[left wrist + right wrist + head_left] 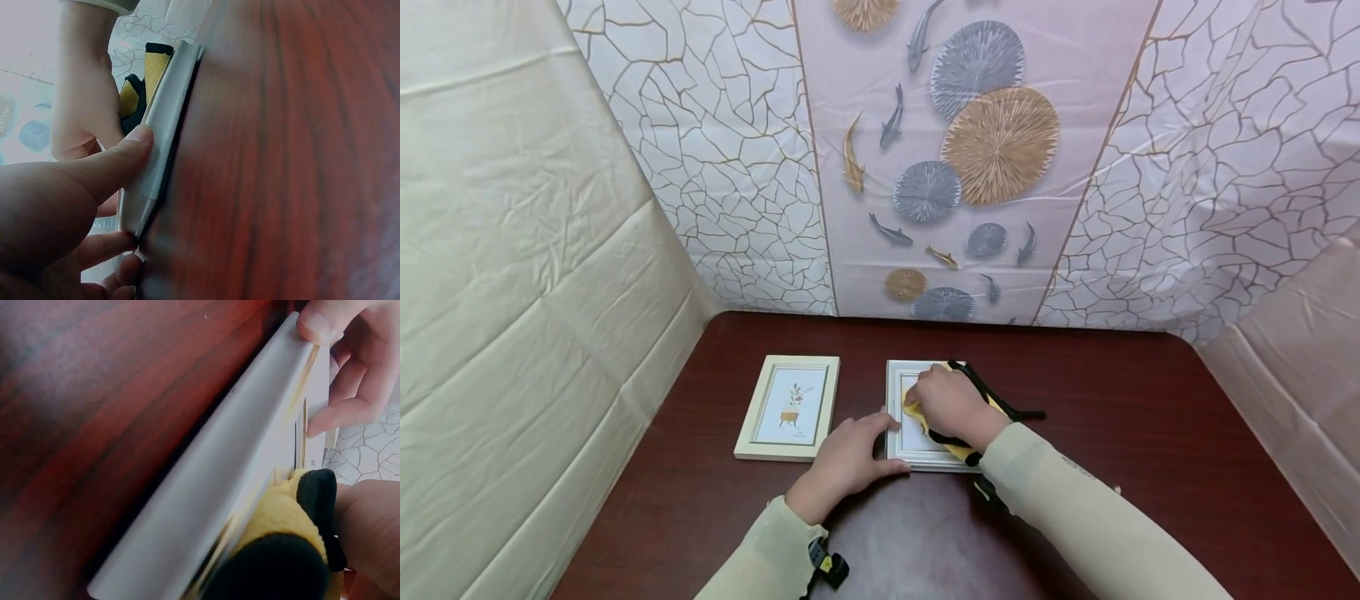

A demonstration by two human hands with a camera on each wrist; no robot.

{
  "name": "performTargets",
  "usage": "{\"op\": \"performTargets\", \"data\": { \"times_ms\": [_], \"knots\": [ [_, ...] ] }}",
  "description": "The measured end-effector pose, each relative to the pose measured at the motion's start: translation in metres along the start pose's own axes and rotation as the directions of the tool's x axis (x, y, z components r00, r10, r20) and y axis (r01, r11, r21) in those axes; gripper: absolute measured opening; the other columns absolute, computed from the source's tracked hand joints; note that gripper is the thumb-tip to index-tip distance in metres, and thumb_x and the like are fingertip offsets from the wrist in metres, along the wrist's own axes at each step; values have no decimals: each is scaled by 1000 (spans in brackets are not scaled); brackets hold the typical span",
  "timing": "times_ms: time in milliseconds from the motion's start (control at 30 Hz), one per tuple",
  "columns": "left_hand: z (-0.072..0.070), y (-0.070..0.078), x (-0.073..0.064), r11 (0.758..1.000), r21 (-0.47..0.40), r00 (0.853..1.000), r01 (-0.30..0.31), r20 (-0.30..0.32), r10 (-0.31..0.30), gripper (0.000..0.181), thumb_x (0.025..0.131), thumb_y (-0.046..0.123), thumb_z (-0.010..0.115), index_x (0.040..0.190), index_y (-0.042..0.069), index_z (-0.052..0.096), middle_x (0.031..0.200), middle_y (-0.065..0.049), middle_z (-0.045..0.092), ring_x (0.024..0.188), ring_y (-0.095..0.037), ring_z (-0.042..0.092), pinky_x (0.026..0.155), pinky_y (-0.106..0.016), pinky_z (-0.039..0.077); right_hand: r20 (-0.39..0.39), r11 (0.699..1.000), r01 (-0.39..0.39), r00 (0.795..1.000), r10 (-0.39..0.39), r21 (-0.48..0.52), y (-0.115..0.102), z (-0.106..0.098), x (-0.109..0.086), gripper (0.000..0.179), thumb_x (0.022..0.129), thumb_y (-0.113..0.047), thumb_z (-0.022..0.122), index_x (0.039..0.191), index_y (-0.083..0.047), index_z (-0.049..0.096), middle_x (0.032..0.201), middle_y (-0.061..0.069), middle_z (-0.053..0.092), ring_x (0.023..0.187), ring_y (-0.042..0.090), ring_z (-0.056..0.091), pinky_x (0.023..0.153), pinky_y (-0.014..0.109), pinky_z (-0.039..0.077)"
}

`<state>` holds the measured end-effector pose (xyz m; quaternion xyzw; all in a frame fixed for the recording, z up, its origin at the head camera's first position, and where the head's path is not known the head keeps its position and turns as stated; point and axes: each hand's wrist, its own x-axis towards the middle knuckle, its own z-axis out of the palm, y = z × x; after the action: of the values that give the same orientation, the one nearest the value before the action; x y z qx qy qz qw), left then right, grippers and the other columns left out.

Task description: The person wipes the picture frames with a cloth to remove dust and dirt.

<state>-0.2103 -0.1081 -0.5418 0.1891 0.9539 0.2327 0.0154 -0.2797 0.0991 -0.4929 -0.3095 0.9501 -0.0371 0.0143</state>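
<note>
- White frame (pixel 913 437): lay on the table (pixel 1120 400), its print largely covered by cloth and hand.
- Right hand (pixel 953 406): gripped a black-edged yellow cloth (pixel 281 515) against the frame's face; fingertips were partly hidden.
- Left hand (pixel 848 457): held the frame's near left corner, thumb on the near edge.
- Dark item (pixel 987 492) by the right cuff: too obscured to identify; both forearms were cut off.
- Margins: a cream frame (pixel 831 388) lay apart, leftward; tabletop stretched widely rightward.
</note>
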Motion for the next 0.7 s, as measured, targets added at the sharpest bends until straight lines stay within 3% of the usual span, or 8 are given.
{"op": "performTargets", "data": {
  "times_ms": [267, 700],
  "knots": [
    [1, 0, 0, 1000, 11, 1000, 4, 0, -4, 59, 89, 61, 88, 135, 28, 73, 139, 9, 72, 114, -33, 69, 91, -50, 57, -31, 998, 55, 998, -54, 12, -4, -1, -11, 23, 99, -6, 81, 114, -21, 89, 108, 4, 79, 97, 30, 68, 78, 44, 61],
    [0, 2, -1, 1000, 7, 1000, 1, -9, -1, 56, 88, 61, 89, 130, 27, 72, 135, 8, 73, 109, -34, 70, 86, -50, 57, -34, 991, 135, 990, -135, 6, -11, -3, -26, 23, 96, -3, 82, 112, -18, 90, 105, 3, 80, 94, 29, 68, 82, 41, 59]
  ]
}}
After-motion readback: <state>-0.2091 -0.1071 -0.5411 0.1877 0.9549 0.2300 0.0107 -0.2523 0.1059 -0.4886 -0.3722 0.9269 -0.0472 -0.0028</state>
